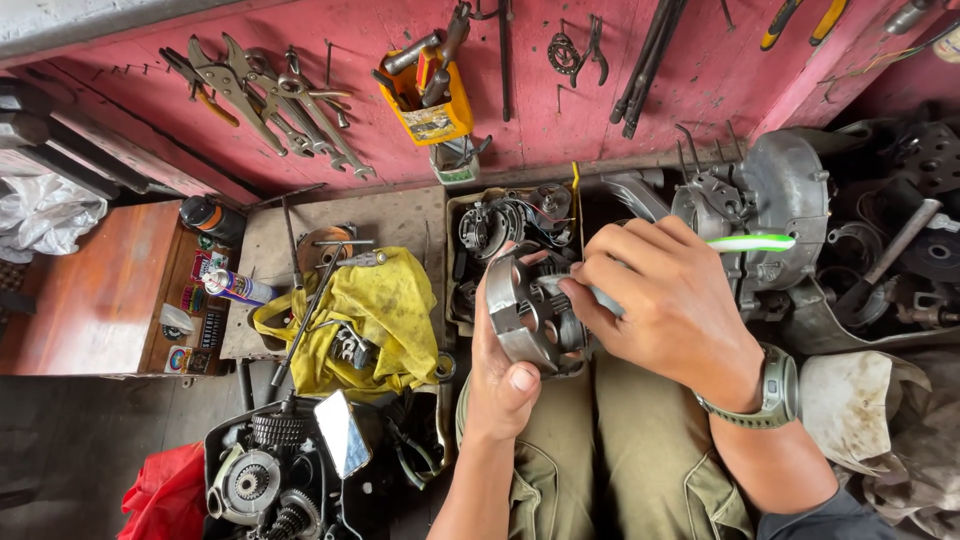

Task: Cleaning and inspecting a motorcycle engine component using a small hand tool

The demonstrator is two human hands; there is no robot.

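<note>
Metal parts point(505, 222) in tray point(452, 262)

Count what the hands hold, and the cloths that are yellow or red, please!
Round metal clutch part, in left hand: 1
Green-and-white brush, in right hand: 1
Yellow cloth: 1
Red cloth: 1
Total: 4

Between the hands, a clutch drum point(525, 315); rag point(375, 310) to its left, engine casing point(780, 190) right.
</note>
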